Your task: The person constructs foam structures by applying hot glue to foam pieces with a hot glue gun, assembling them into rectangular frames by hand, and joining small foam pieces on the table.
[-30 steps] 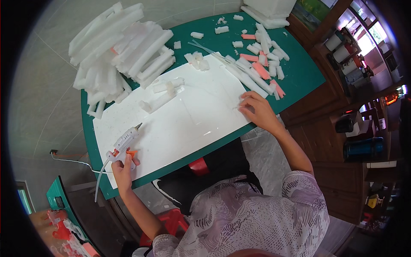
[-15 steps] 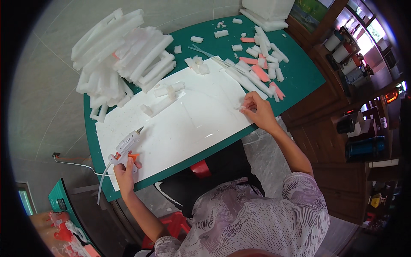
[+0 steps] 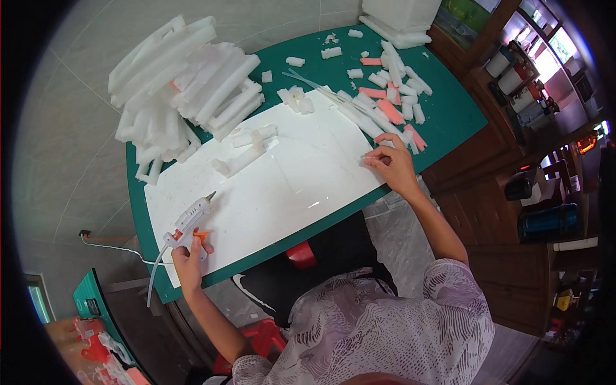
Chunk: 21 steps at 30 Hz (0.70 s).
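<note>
My left hand grips the handle of a white hot glue gun with an orange trigger, its metal nozzle pointing away over the white board. A glue stick sticks out of the gun's rear end. Over the board's right edge, my right hand has thumb and forefinger pinched together; what lies between them, if anything, is too small to make out. White foam pieces, joined in an angled shape, lie on the board left of the middle. A small foam cluster rests at its far edge.
A tall stack of white foam strips stands at the far left of the green table. Loose foam bits, pink strips and clear glue sticks lie at the far right. A white cord runs from the left.
My right hand has shifted slightly, and the pale bit seen at its fingertips hardly shows now. The left hand and glue gun stay almost still.
</note>
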Available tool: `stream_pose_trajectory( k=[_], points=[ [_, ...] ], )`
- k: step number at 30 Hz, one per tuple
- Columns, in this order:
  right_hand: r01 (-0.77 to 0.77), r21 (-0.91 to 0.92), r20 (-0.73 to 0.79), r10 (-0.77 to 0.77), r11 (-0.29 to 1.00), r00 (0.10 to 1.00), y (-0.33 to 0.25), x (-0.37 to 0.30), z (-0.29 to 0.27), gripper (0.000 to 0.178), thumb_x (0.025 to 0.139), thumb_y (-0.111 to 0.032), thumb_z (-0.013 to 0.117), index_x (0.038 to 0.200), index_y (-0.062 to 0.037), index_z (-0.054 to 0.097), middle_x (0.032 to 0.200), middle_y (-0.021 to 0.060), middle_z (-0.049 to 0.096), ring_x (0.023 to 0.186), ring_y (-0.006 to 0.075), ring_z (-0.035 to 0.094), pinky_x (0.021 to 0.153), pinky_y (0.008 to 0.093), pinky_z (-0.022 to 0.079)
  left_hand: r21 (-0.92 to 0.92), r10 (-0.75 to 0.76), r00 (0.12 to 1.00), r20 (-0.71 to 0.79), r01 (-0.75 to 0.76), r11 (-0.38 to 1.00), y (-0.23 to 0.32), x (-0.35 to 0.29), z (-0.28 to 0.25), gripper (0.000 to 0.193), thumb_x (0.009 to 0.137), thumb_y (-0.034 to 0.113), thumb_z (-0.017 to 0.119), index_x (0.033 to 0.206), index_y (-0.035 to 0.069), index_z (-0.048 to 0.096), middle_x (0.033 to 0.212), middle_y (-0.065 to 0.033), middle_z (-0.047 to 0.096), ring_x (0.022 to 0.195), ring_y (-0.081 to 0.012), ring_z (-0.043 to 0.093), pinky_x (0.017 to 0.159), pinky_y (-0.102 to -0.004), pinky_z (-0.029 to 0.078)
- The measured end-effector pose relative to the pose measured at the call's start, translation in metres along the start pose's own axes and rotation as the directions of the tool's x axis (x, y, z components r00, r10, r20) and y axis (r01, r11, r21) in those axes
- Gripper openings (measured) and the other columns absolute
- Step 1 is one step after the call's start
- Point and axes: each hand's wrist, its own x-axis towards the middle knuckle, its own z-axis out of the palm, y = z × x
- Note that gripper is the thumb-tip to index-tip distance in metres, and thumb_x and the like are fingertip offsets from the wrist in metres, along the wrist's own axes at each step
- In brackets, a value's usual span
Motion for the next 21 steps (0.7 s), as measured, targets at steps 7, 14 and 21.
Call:
stream_pose_trajectory(
  k=[7,14,21],
  points=[
    [-0.026,0.208,0.047,0.016,0.978,0.999,0.009,0.002,0.008,0.016,0.078,-0.005,0.073,0.093,0.0,0.072,0.107,0.0116,0.068,0.085,0.0155,0.065,0.077,0.025,0.051,0.019,0.003,1.0,0.003,-0.003,1.0,-0.003,0.001,-0.001,0.033,0.095,0.021,0.059,0.116,-0.005,0.06,0.072,-0.0068,0.062,0.066,-0.0136,0.058,0.069,-0.0277,0.044],
    [-0.176,0.373,0.147,0.129,0.911,0.981,0.021,0.001,0.01,0.015,0.082,-0.001,0.07,0.095,0.0042,0.069,0.097,0.0091,0.071,0.088,0.0135,0.065,0.081,0.0254,0.051,-0.006,0.016,1.0,0.005,-0.016,1.0,0.003,-0.001,0.002,0.034,0.094,0.021,0.06,0.116,-0.004,0.06,0.071,-0.007,0.063,0.067,-0.0135,0.058,0.069,-0.0279,0.044],
    [-0.182,0.49,0.08,0.164,0.852,0.983,0.022,0.002,0.012,0.01,0.082,0.002,0.068,0.091,0.0019,0.064,0.088,0.0072,0.068,0.085,0.0122,0.065,0.076,0.0251,0.051,0.008,0.01,1.0,0.002,-0.01,1.0,0.001,0.0,0.0,0.033,0.095,0.021,0.059,0.117,-0.005,0.061,0.07,-0.0068,0.063,0.067,-0.0131,0.058,0.071,-0.028,0.044]
  ],
)
